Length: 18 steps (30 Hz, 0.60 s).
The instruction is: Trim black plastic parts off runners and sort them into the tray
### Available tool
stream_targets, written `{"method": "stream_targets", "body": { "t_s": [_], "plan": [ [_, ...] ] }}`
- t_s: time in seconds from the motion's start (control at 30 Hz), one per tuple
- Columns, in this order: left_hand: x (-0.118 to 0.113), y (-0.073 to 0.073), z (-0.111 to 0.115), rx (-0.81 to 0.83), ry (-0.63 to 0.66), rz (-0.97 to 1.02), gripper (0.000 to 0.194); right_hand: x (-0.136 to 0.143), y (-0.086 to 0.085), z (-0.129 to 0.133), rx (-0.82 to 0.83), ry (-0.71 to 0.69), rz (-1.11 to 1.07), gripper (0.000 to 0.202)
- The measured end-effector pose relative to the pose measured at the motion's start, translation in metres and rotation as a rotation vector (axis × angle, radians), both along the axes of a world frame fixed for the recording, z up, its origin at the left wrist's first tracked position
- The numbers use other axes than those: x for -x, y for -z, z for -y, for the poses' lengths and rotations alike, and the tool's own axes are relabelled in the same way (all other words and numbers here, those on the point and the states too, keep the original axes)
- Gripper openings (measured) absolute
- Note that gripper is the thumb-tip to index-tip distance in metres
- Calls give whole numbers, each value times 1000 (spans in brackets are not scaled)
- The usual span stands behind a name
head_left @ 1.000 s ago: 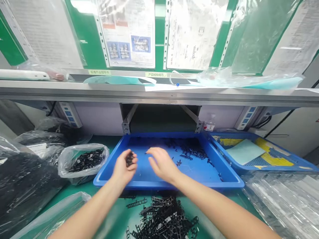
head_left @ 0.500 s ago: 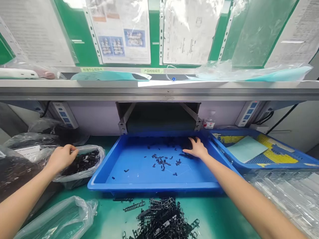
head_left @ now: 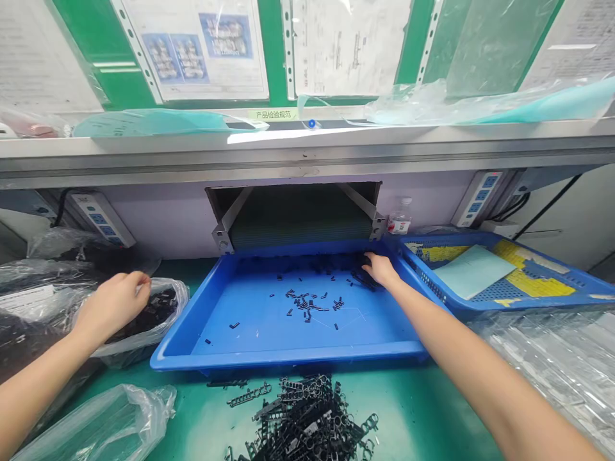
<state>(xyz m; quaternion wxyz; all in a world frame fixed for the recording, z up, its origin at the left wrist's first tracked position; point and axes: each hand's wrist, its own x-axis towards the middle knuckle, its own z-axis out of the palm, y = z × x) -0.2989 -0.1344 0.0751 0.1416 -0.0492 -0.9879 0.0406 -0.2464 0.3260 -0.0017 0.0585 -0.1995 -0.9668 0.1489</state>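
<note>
My left hand is curled above an open clear plastic bag filled with small black plastic parts. Its fingertips are tucked under, so anything in them is hidden. In the far right corner of the blue tray, my right hand has its fingers closed around a clump of dark plastic parts; the fingertips are partly out of sight. Loose small black pieces lie scattered over the tray floor, with more along its back wall.
A heap of black ring-shaped strips lies in front of the tray. An empty-looking clear bag is at front left. To the right are a blue basket, clear plastic trays and a bottle. A conveyor opening sits behind.
My right hand's fingers were spread over the dark clump and have drawn in around it. My left hand stays curled above the bag. The camera view has shifted slightly.
</note>
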Motion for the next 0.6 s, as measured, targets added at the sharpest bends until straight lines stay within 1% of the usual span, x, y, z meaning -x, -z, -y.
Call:
{"method": "stream_targets", "body": {
  "t_s": [0.03,0.07,0.13,0.17,0.2,0.27,0.33,0.4,0.47,0.53,0.6],
  "plan": [
    [-2,-3,-13,-3,29,-44,30,-1,-2,-2,13,-1,-13,29],
    [-2,-4,-30,-14,88,-81,31,-3,-5,-3,27,-4,-24,29],
    [0,-1,-72,-30,259,-49,29,-6,-13,-4,60,-8,-46,27],
    [2,4,-96,-32,364,-4,26,-8,-18,-5,78,-7,-56,27],
    [6,12,-122,-35,473,48,25,-10,-25,-5,98,-3,-66,28],
    [13,31,-175,-30,676,154,24,-16,-39,-8,145,16,-82,31],
    [20,54,-225,-18,814,245,29,-24,-54,-13,204,44,-99,35],
    [26,75,-266,-4,865,304,29,-33,-67,-19,270,72,-122,38],
    [29,92,-294,13,869,341,23,-42,-77,-25,335,100,-142,39],
    [32,104,-310,26,865,359,20,-49,-80,-28,387,124,-153,40],
    [33,113,-316,33,871,366,20,-54,-78,-26,422,138,-153,40]
  ]
}}
